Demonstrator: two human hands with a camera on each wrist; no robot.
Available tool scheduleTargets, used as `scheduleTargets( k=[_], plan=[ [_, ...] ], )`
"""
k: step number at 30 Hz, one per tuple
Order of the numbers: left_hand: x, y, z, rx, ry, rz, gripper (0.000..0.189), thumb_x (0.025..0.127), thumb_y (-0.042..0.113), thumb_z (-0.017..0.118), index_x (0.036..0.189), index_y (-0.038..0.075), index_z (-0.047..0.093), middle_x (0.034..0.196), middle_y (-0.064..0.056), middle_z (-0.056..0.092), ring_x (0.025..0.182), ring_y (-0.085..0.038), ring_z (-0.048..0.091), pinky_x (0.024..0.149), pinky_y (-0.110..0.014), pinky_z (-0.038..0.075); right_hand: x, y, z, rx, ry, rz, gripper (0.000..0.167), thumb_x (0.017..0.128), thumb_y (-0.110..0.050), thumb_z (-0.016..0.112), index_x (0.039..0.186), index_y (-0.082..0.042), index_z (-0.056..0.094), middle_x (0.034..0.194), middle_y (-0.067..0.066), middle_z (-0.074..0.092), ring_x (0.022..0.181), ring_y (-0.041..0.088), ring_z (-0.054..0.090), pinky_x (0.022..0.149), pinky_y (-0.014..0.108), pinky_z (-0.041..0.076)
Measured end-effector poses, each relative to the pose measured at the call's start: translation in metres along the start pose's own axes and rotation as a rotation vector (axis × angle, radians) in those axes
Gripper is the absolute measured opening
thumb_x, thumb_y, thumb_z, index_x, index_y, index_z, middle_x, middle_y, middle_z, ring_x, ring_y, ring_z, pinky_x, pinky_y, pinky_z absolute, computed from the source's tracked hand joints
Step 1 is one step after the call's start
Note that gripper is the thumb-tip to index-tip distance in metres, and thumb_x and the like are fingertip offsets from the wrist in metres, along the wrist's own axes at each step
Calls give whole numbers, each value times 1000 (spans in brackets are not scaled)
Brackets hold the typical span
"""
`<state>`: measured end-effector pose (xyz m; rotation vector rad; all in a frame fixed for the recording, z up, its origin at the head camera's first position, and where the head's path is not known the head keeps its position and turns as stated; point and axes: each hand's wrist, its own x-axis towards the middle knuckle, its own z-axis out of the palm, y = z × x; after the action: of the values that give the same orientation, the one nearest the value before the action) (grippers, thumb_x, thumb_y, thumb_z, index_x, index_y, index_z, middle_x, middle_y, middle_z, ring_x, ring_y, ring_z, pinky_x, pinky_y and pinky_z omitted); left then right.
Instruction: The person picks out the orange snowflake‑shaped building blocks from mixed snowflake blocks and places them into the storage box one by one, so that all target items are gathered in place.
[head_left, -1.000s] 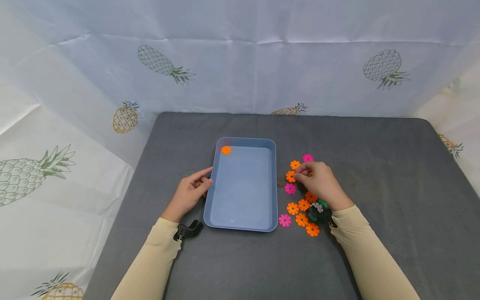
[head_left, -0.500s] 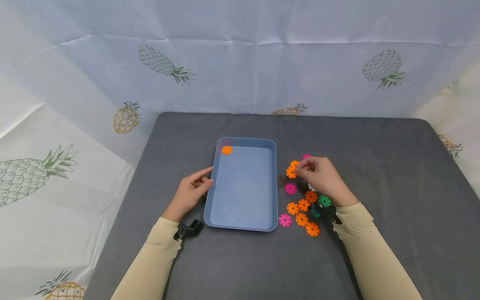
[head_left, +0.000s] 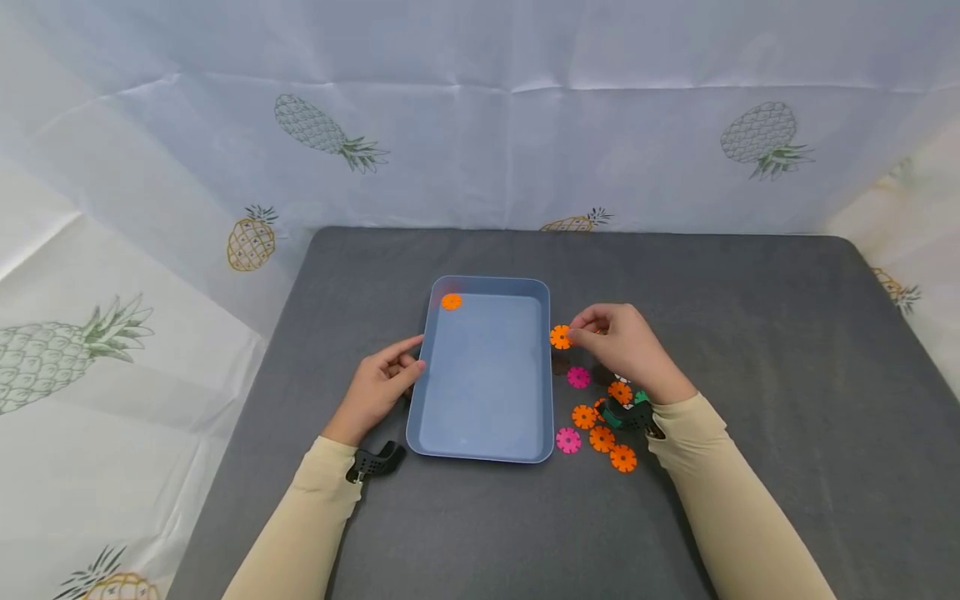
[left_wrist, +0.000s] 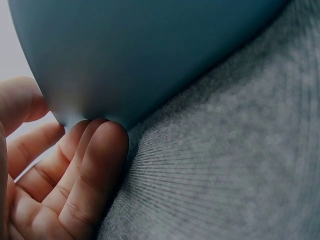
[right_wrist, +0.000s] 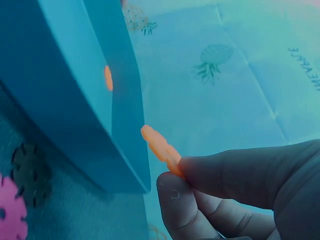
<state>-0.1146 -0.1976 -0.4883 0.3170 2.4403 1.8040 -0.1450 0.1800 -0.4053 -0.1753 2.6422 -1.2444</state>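
My right hand [head_left: 617, 340] pinches an orange notched disc [head_left: 560, 337] between thumb and forefinger, just right of the blue tray [head_left: 480, 451]. In the right wrist view that orange notched disc [right_wrist: 161, 150] is seen nearly edge-on, raised near the tray wall [right_wrist: 127, 155]. Another orange disc [head_left: 452, 302] lies in the tray's far left corner. My left hand [head_left: 380, 385] touches the tray's left side with its fingertips; the left wrist view shows thumb and fingers [left_wrist: 102, 165] against the outer wall.
Several loose notched discs lie right of the tray: pink [head_left: 578, 377], orange [head_left: 623, 458], green and white ones, some hidden under the right hand and wrist strap. A dark disc [head_left: 561, 364] lies close to the tray. A dark grey cloth [head_left: 750, 375] covers the table.
My right hand lifts an orange disc from the group and carries it left, up to the tray's right edge. The left hand and the tray hold still.
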Motion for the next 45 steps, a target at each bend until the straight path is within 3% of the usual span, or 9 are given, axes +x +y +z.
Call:
scheduleTargets(
  k=[7,13,18,34,45],
  plan=[
    [-1,0,1,-26,-2,4,47,103,9,67,148,-2,57,95,-23,66,65,-12,59,64,-27,53,9,-8,8,-4,1,-32,14,101,-20,71,103,-7,74,95,14,73,83,25,60,72,36,48],
    [0,-1,1,-5,7,-6,48,103,9,68,148,-1,58,93,-21,67,64,-12,59,63,-26,52,18,-18,18,18,-14,-65,13,100,-18,71,100,-6,75,92,12,74,77,24,59,69,35,46],
    [-1,1,-1,1,0,-19,49,103,11,68,149,2,57,94,-19,67,65,-13,60,64,-27,54,26,-27,25,36,-37,-56,12,101,-17,70,100,-6,75,95,16,75,76,23,60,68,34,47],
    [1,0,0,-42,-19,-5,49,103,7,67,149,-3,55,94,-24,66,64,-13,60,64,-28,55,45,-56,40,20,-88,-48,12,100,-20,70,99,-8,75,97,17,75,74,26,57,65,35,45],
    [2,2,-1,-21,-15,-12,48,102,8,68,148,-2,57,93,-22,66,64,-14,59,63,-27,54,67,-61,58,56,-114,-50,14,99,-19,71,98,-7,76,99,15,78,79,24,60,68,34,45]
  ],
)
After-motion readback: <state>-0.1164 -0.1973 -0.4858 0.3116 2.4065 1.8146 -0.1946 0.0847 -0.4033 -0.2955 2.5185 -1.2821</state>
